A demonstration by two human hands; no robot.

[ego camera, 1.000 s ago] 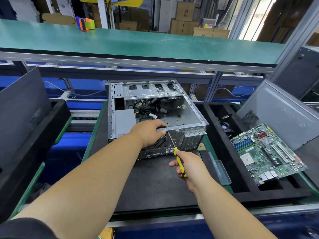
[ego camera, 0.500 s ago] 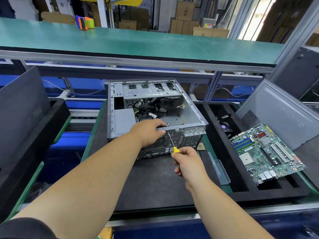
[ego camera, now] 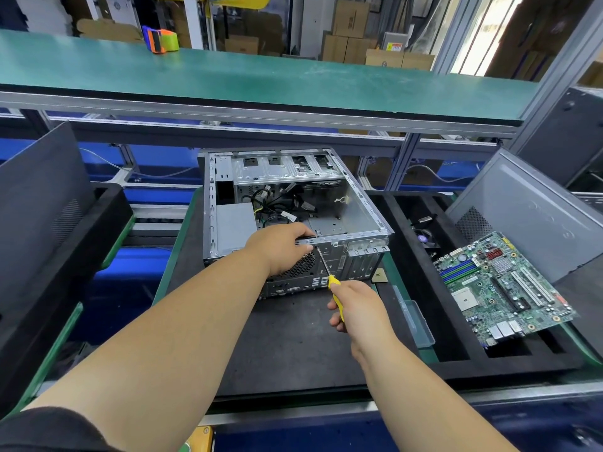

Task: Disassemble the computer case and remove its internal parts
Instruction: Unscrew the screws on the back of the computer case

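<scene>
The left hand point(ego camera: 283, 247) is curled over the near top edge of the computer case point(ego camera: 293, 220) and grips it. The right hand point(ego camera: 357, 308) is closed around the yellow handle of a screwdriver point(ego camera: 332, 287). The thin metal shaft points up and away, and its tip touches the back panel of the case right by the left fingers.

The case is grey metal and lies on its side on a dark mat point(ego camera: 277, 337) in the middle of the bench. Its side is open. Inside are black cables point(ego camera: 280, 207), a grey box at the left and a bare metal floor.

To the right, a green circuit board point(ego camera: 502, 288) leans on a black foam tray point(ego camera: 456, 360), with a grey side panel point(ego camera: 535, 216) behind it.

Half a second ago the right hand hid the handle. Now more yellow shows under the fingers, as it did a second ago. The left hand and the case have stayed put.
</scene>
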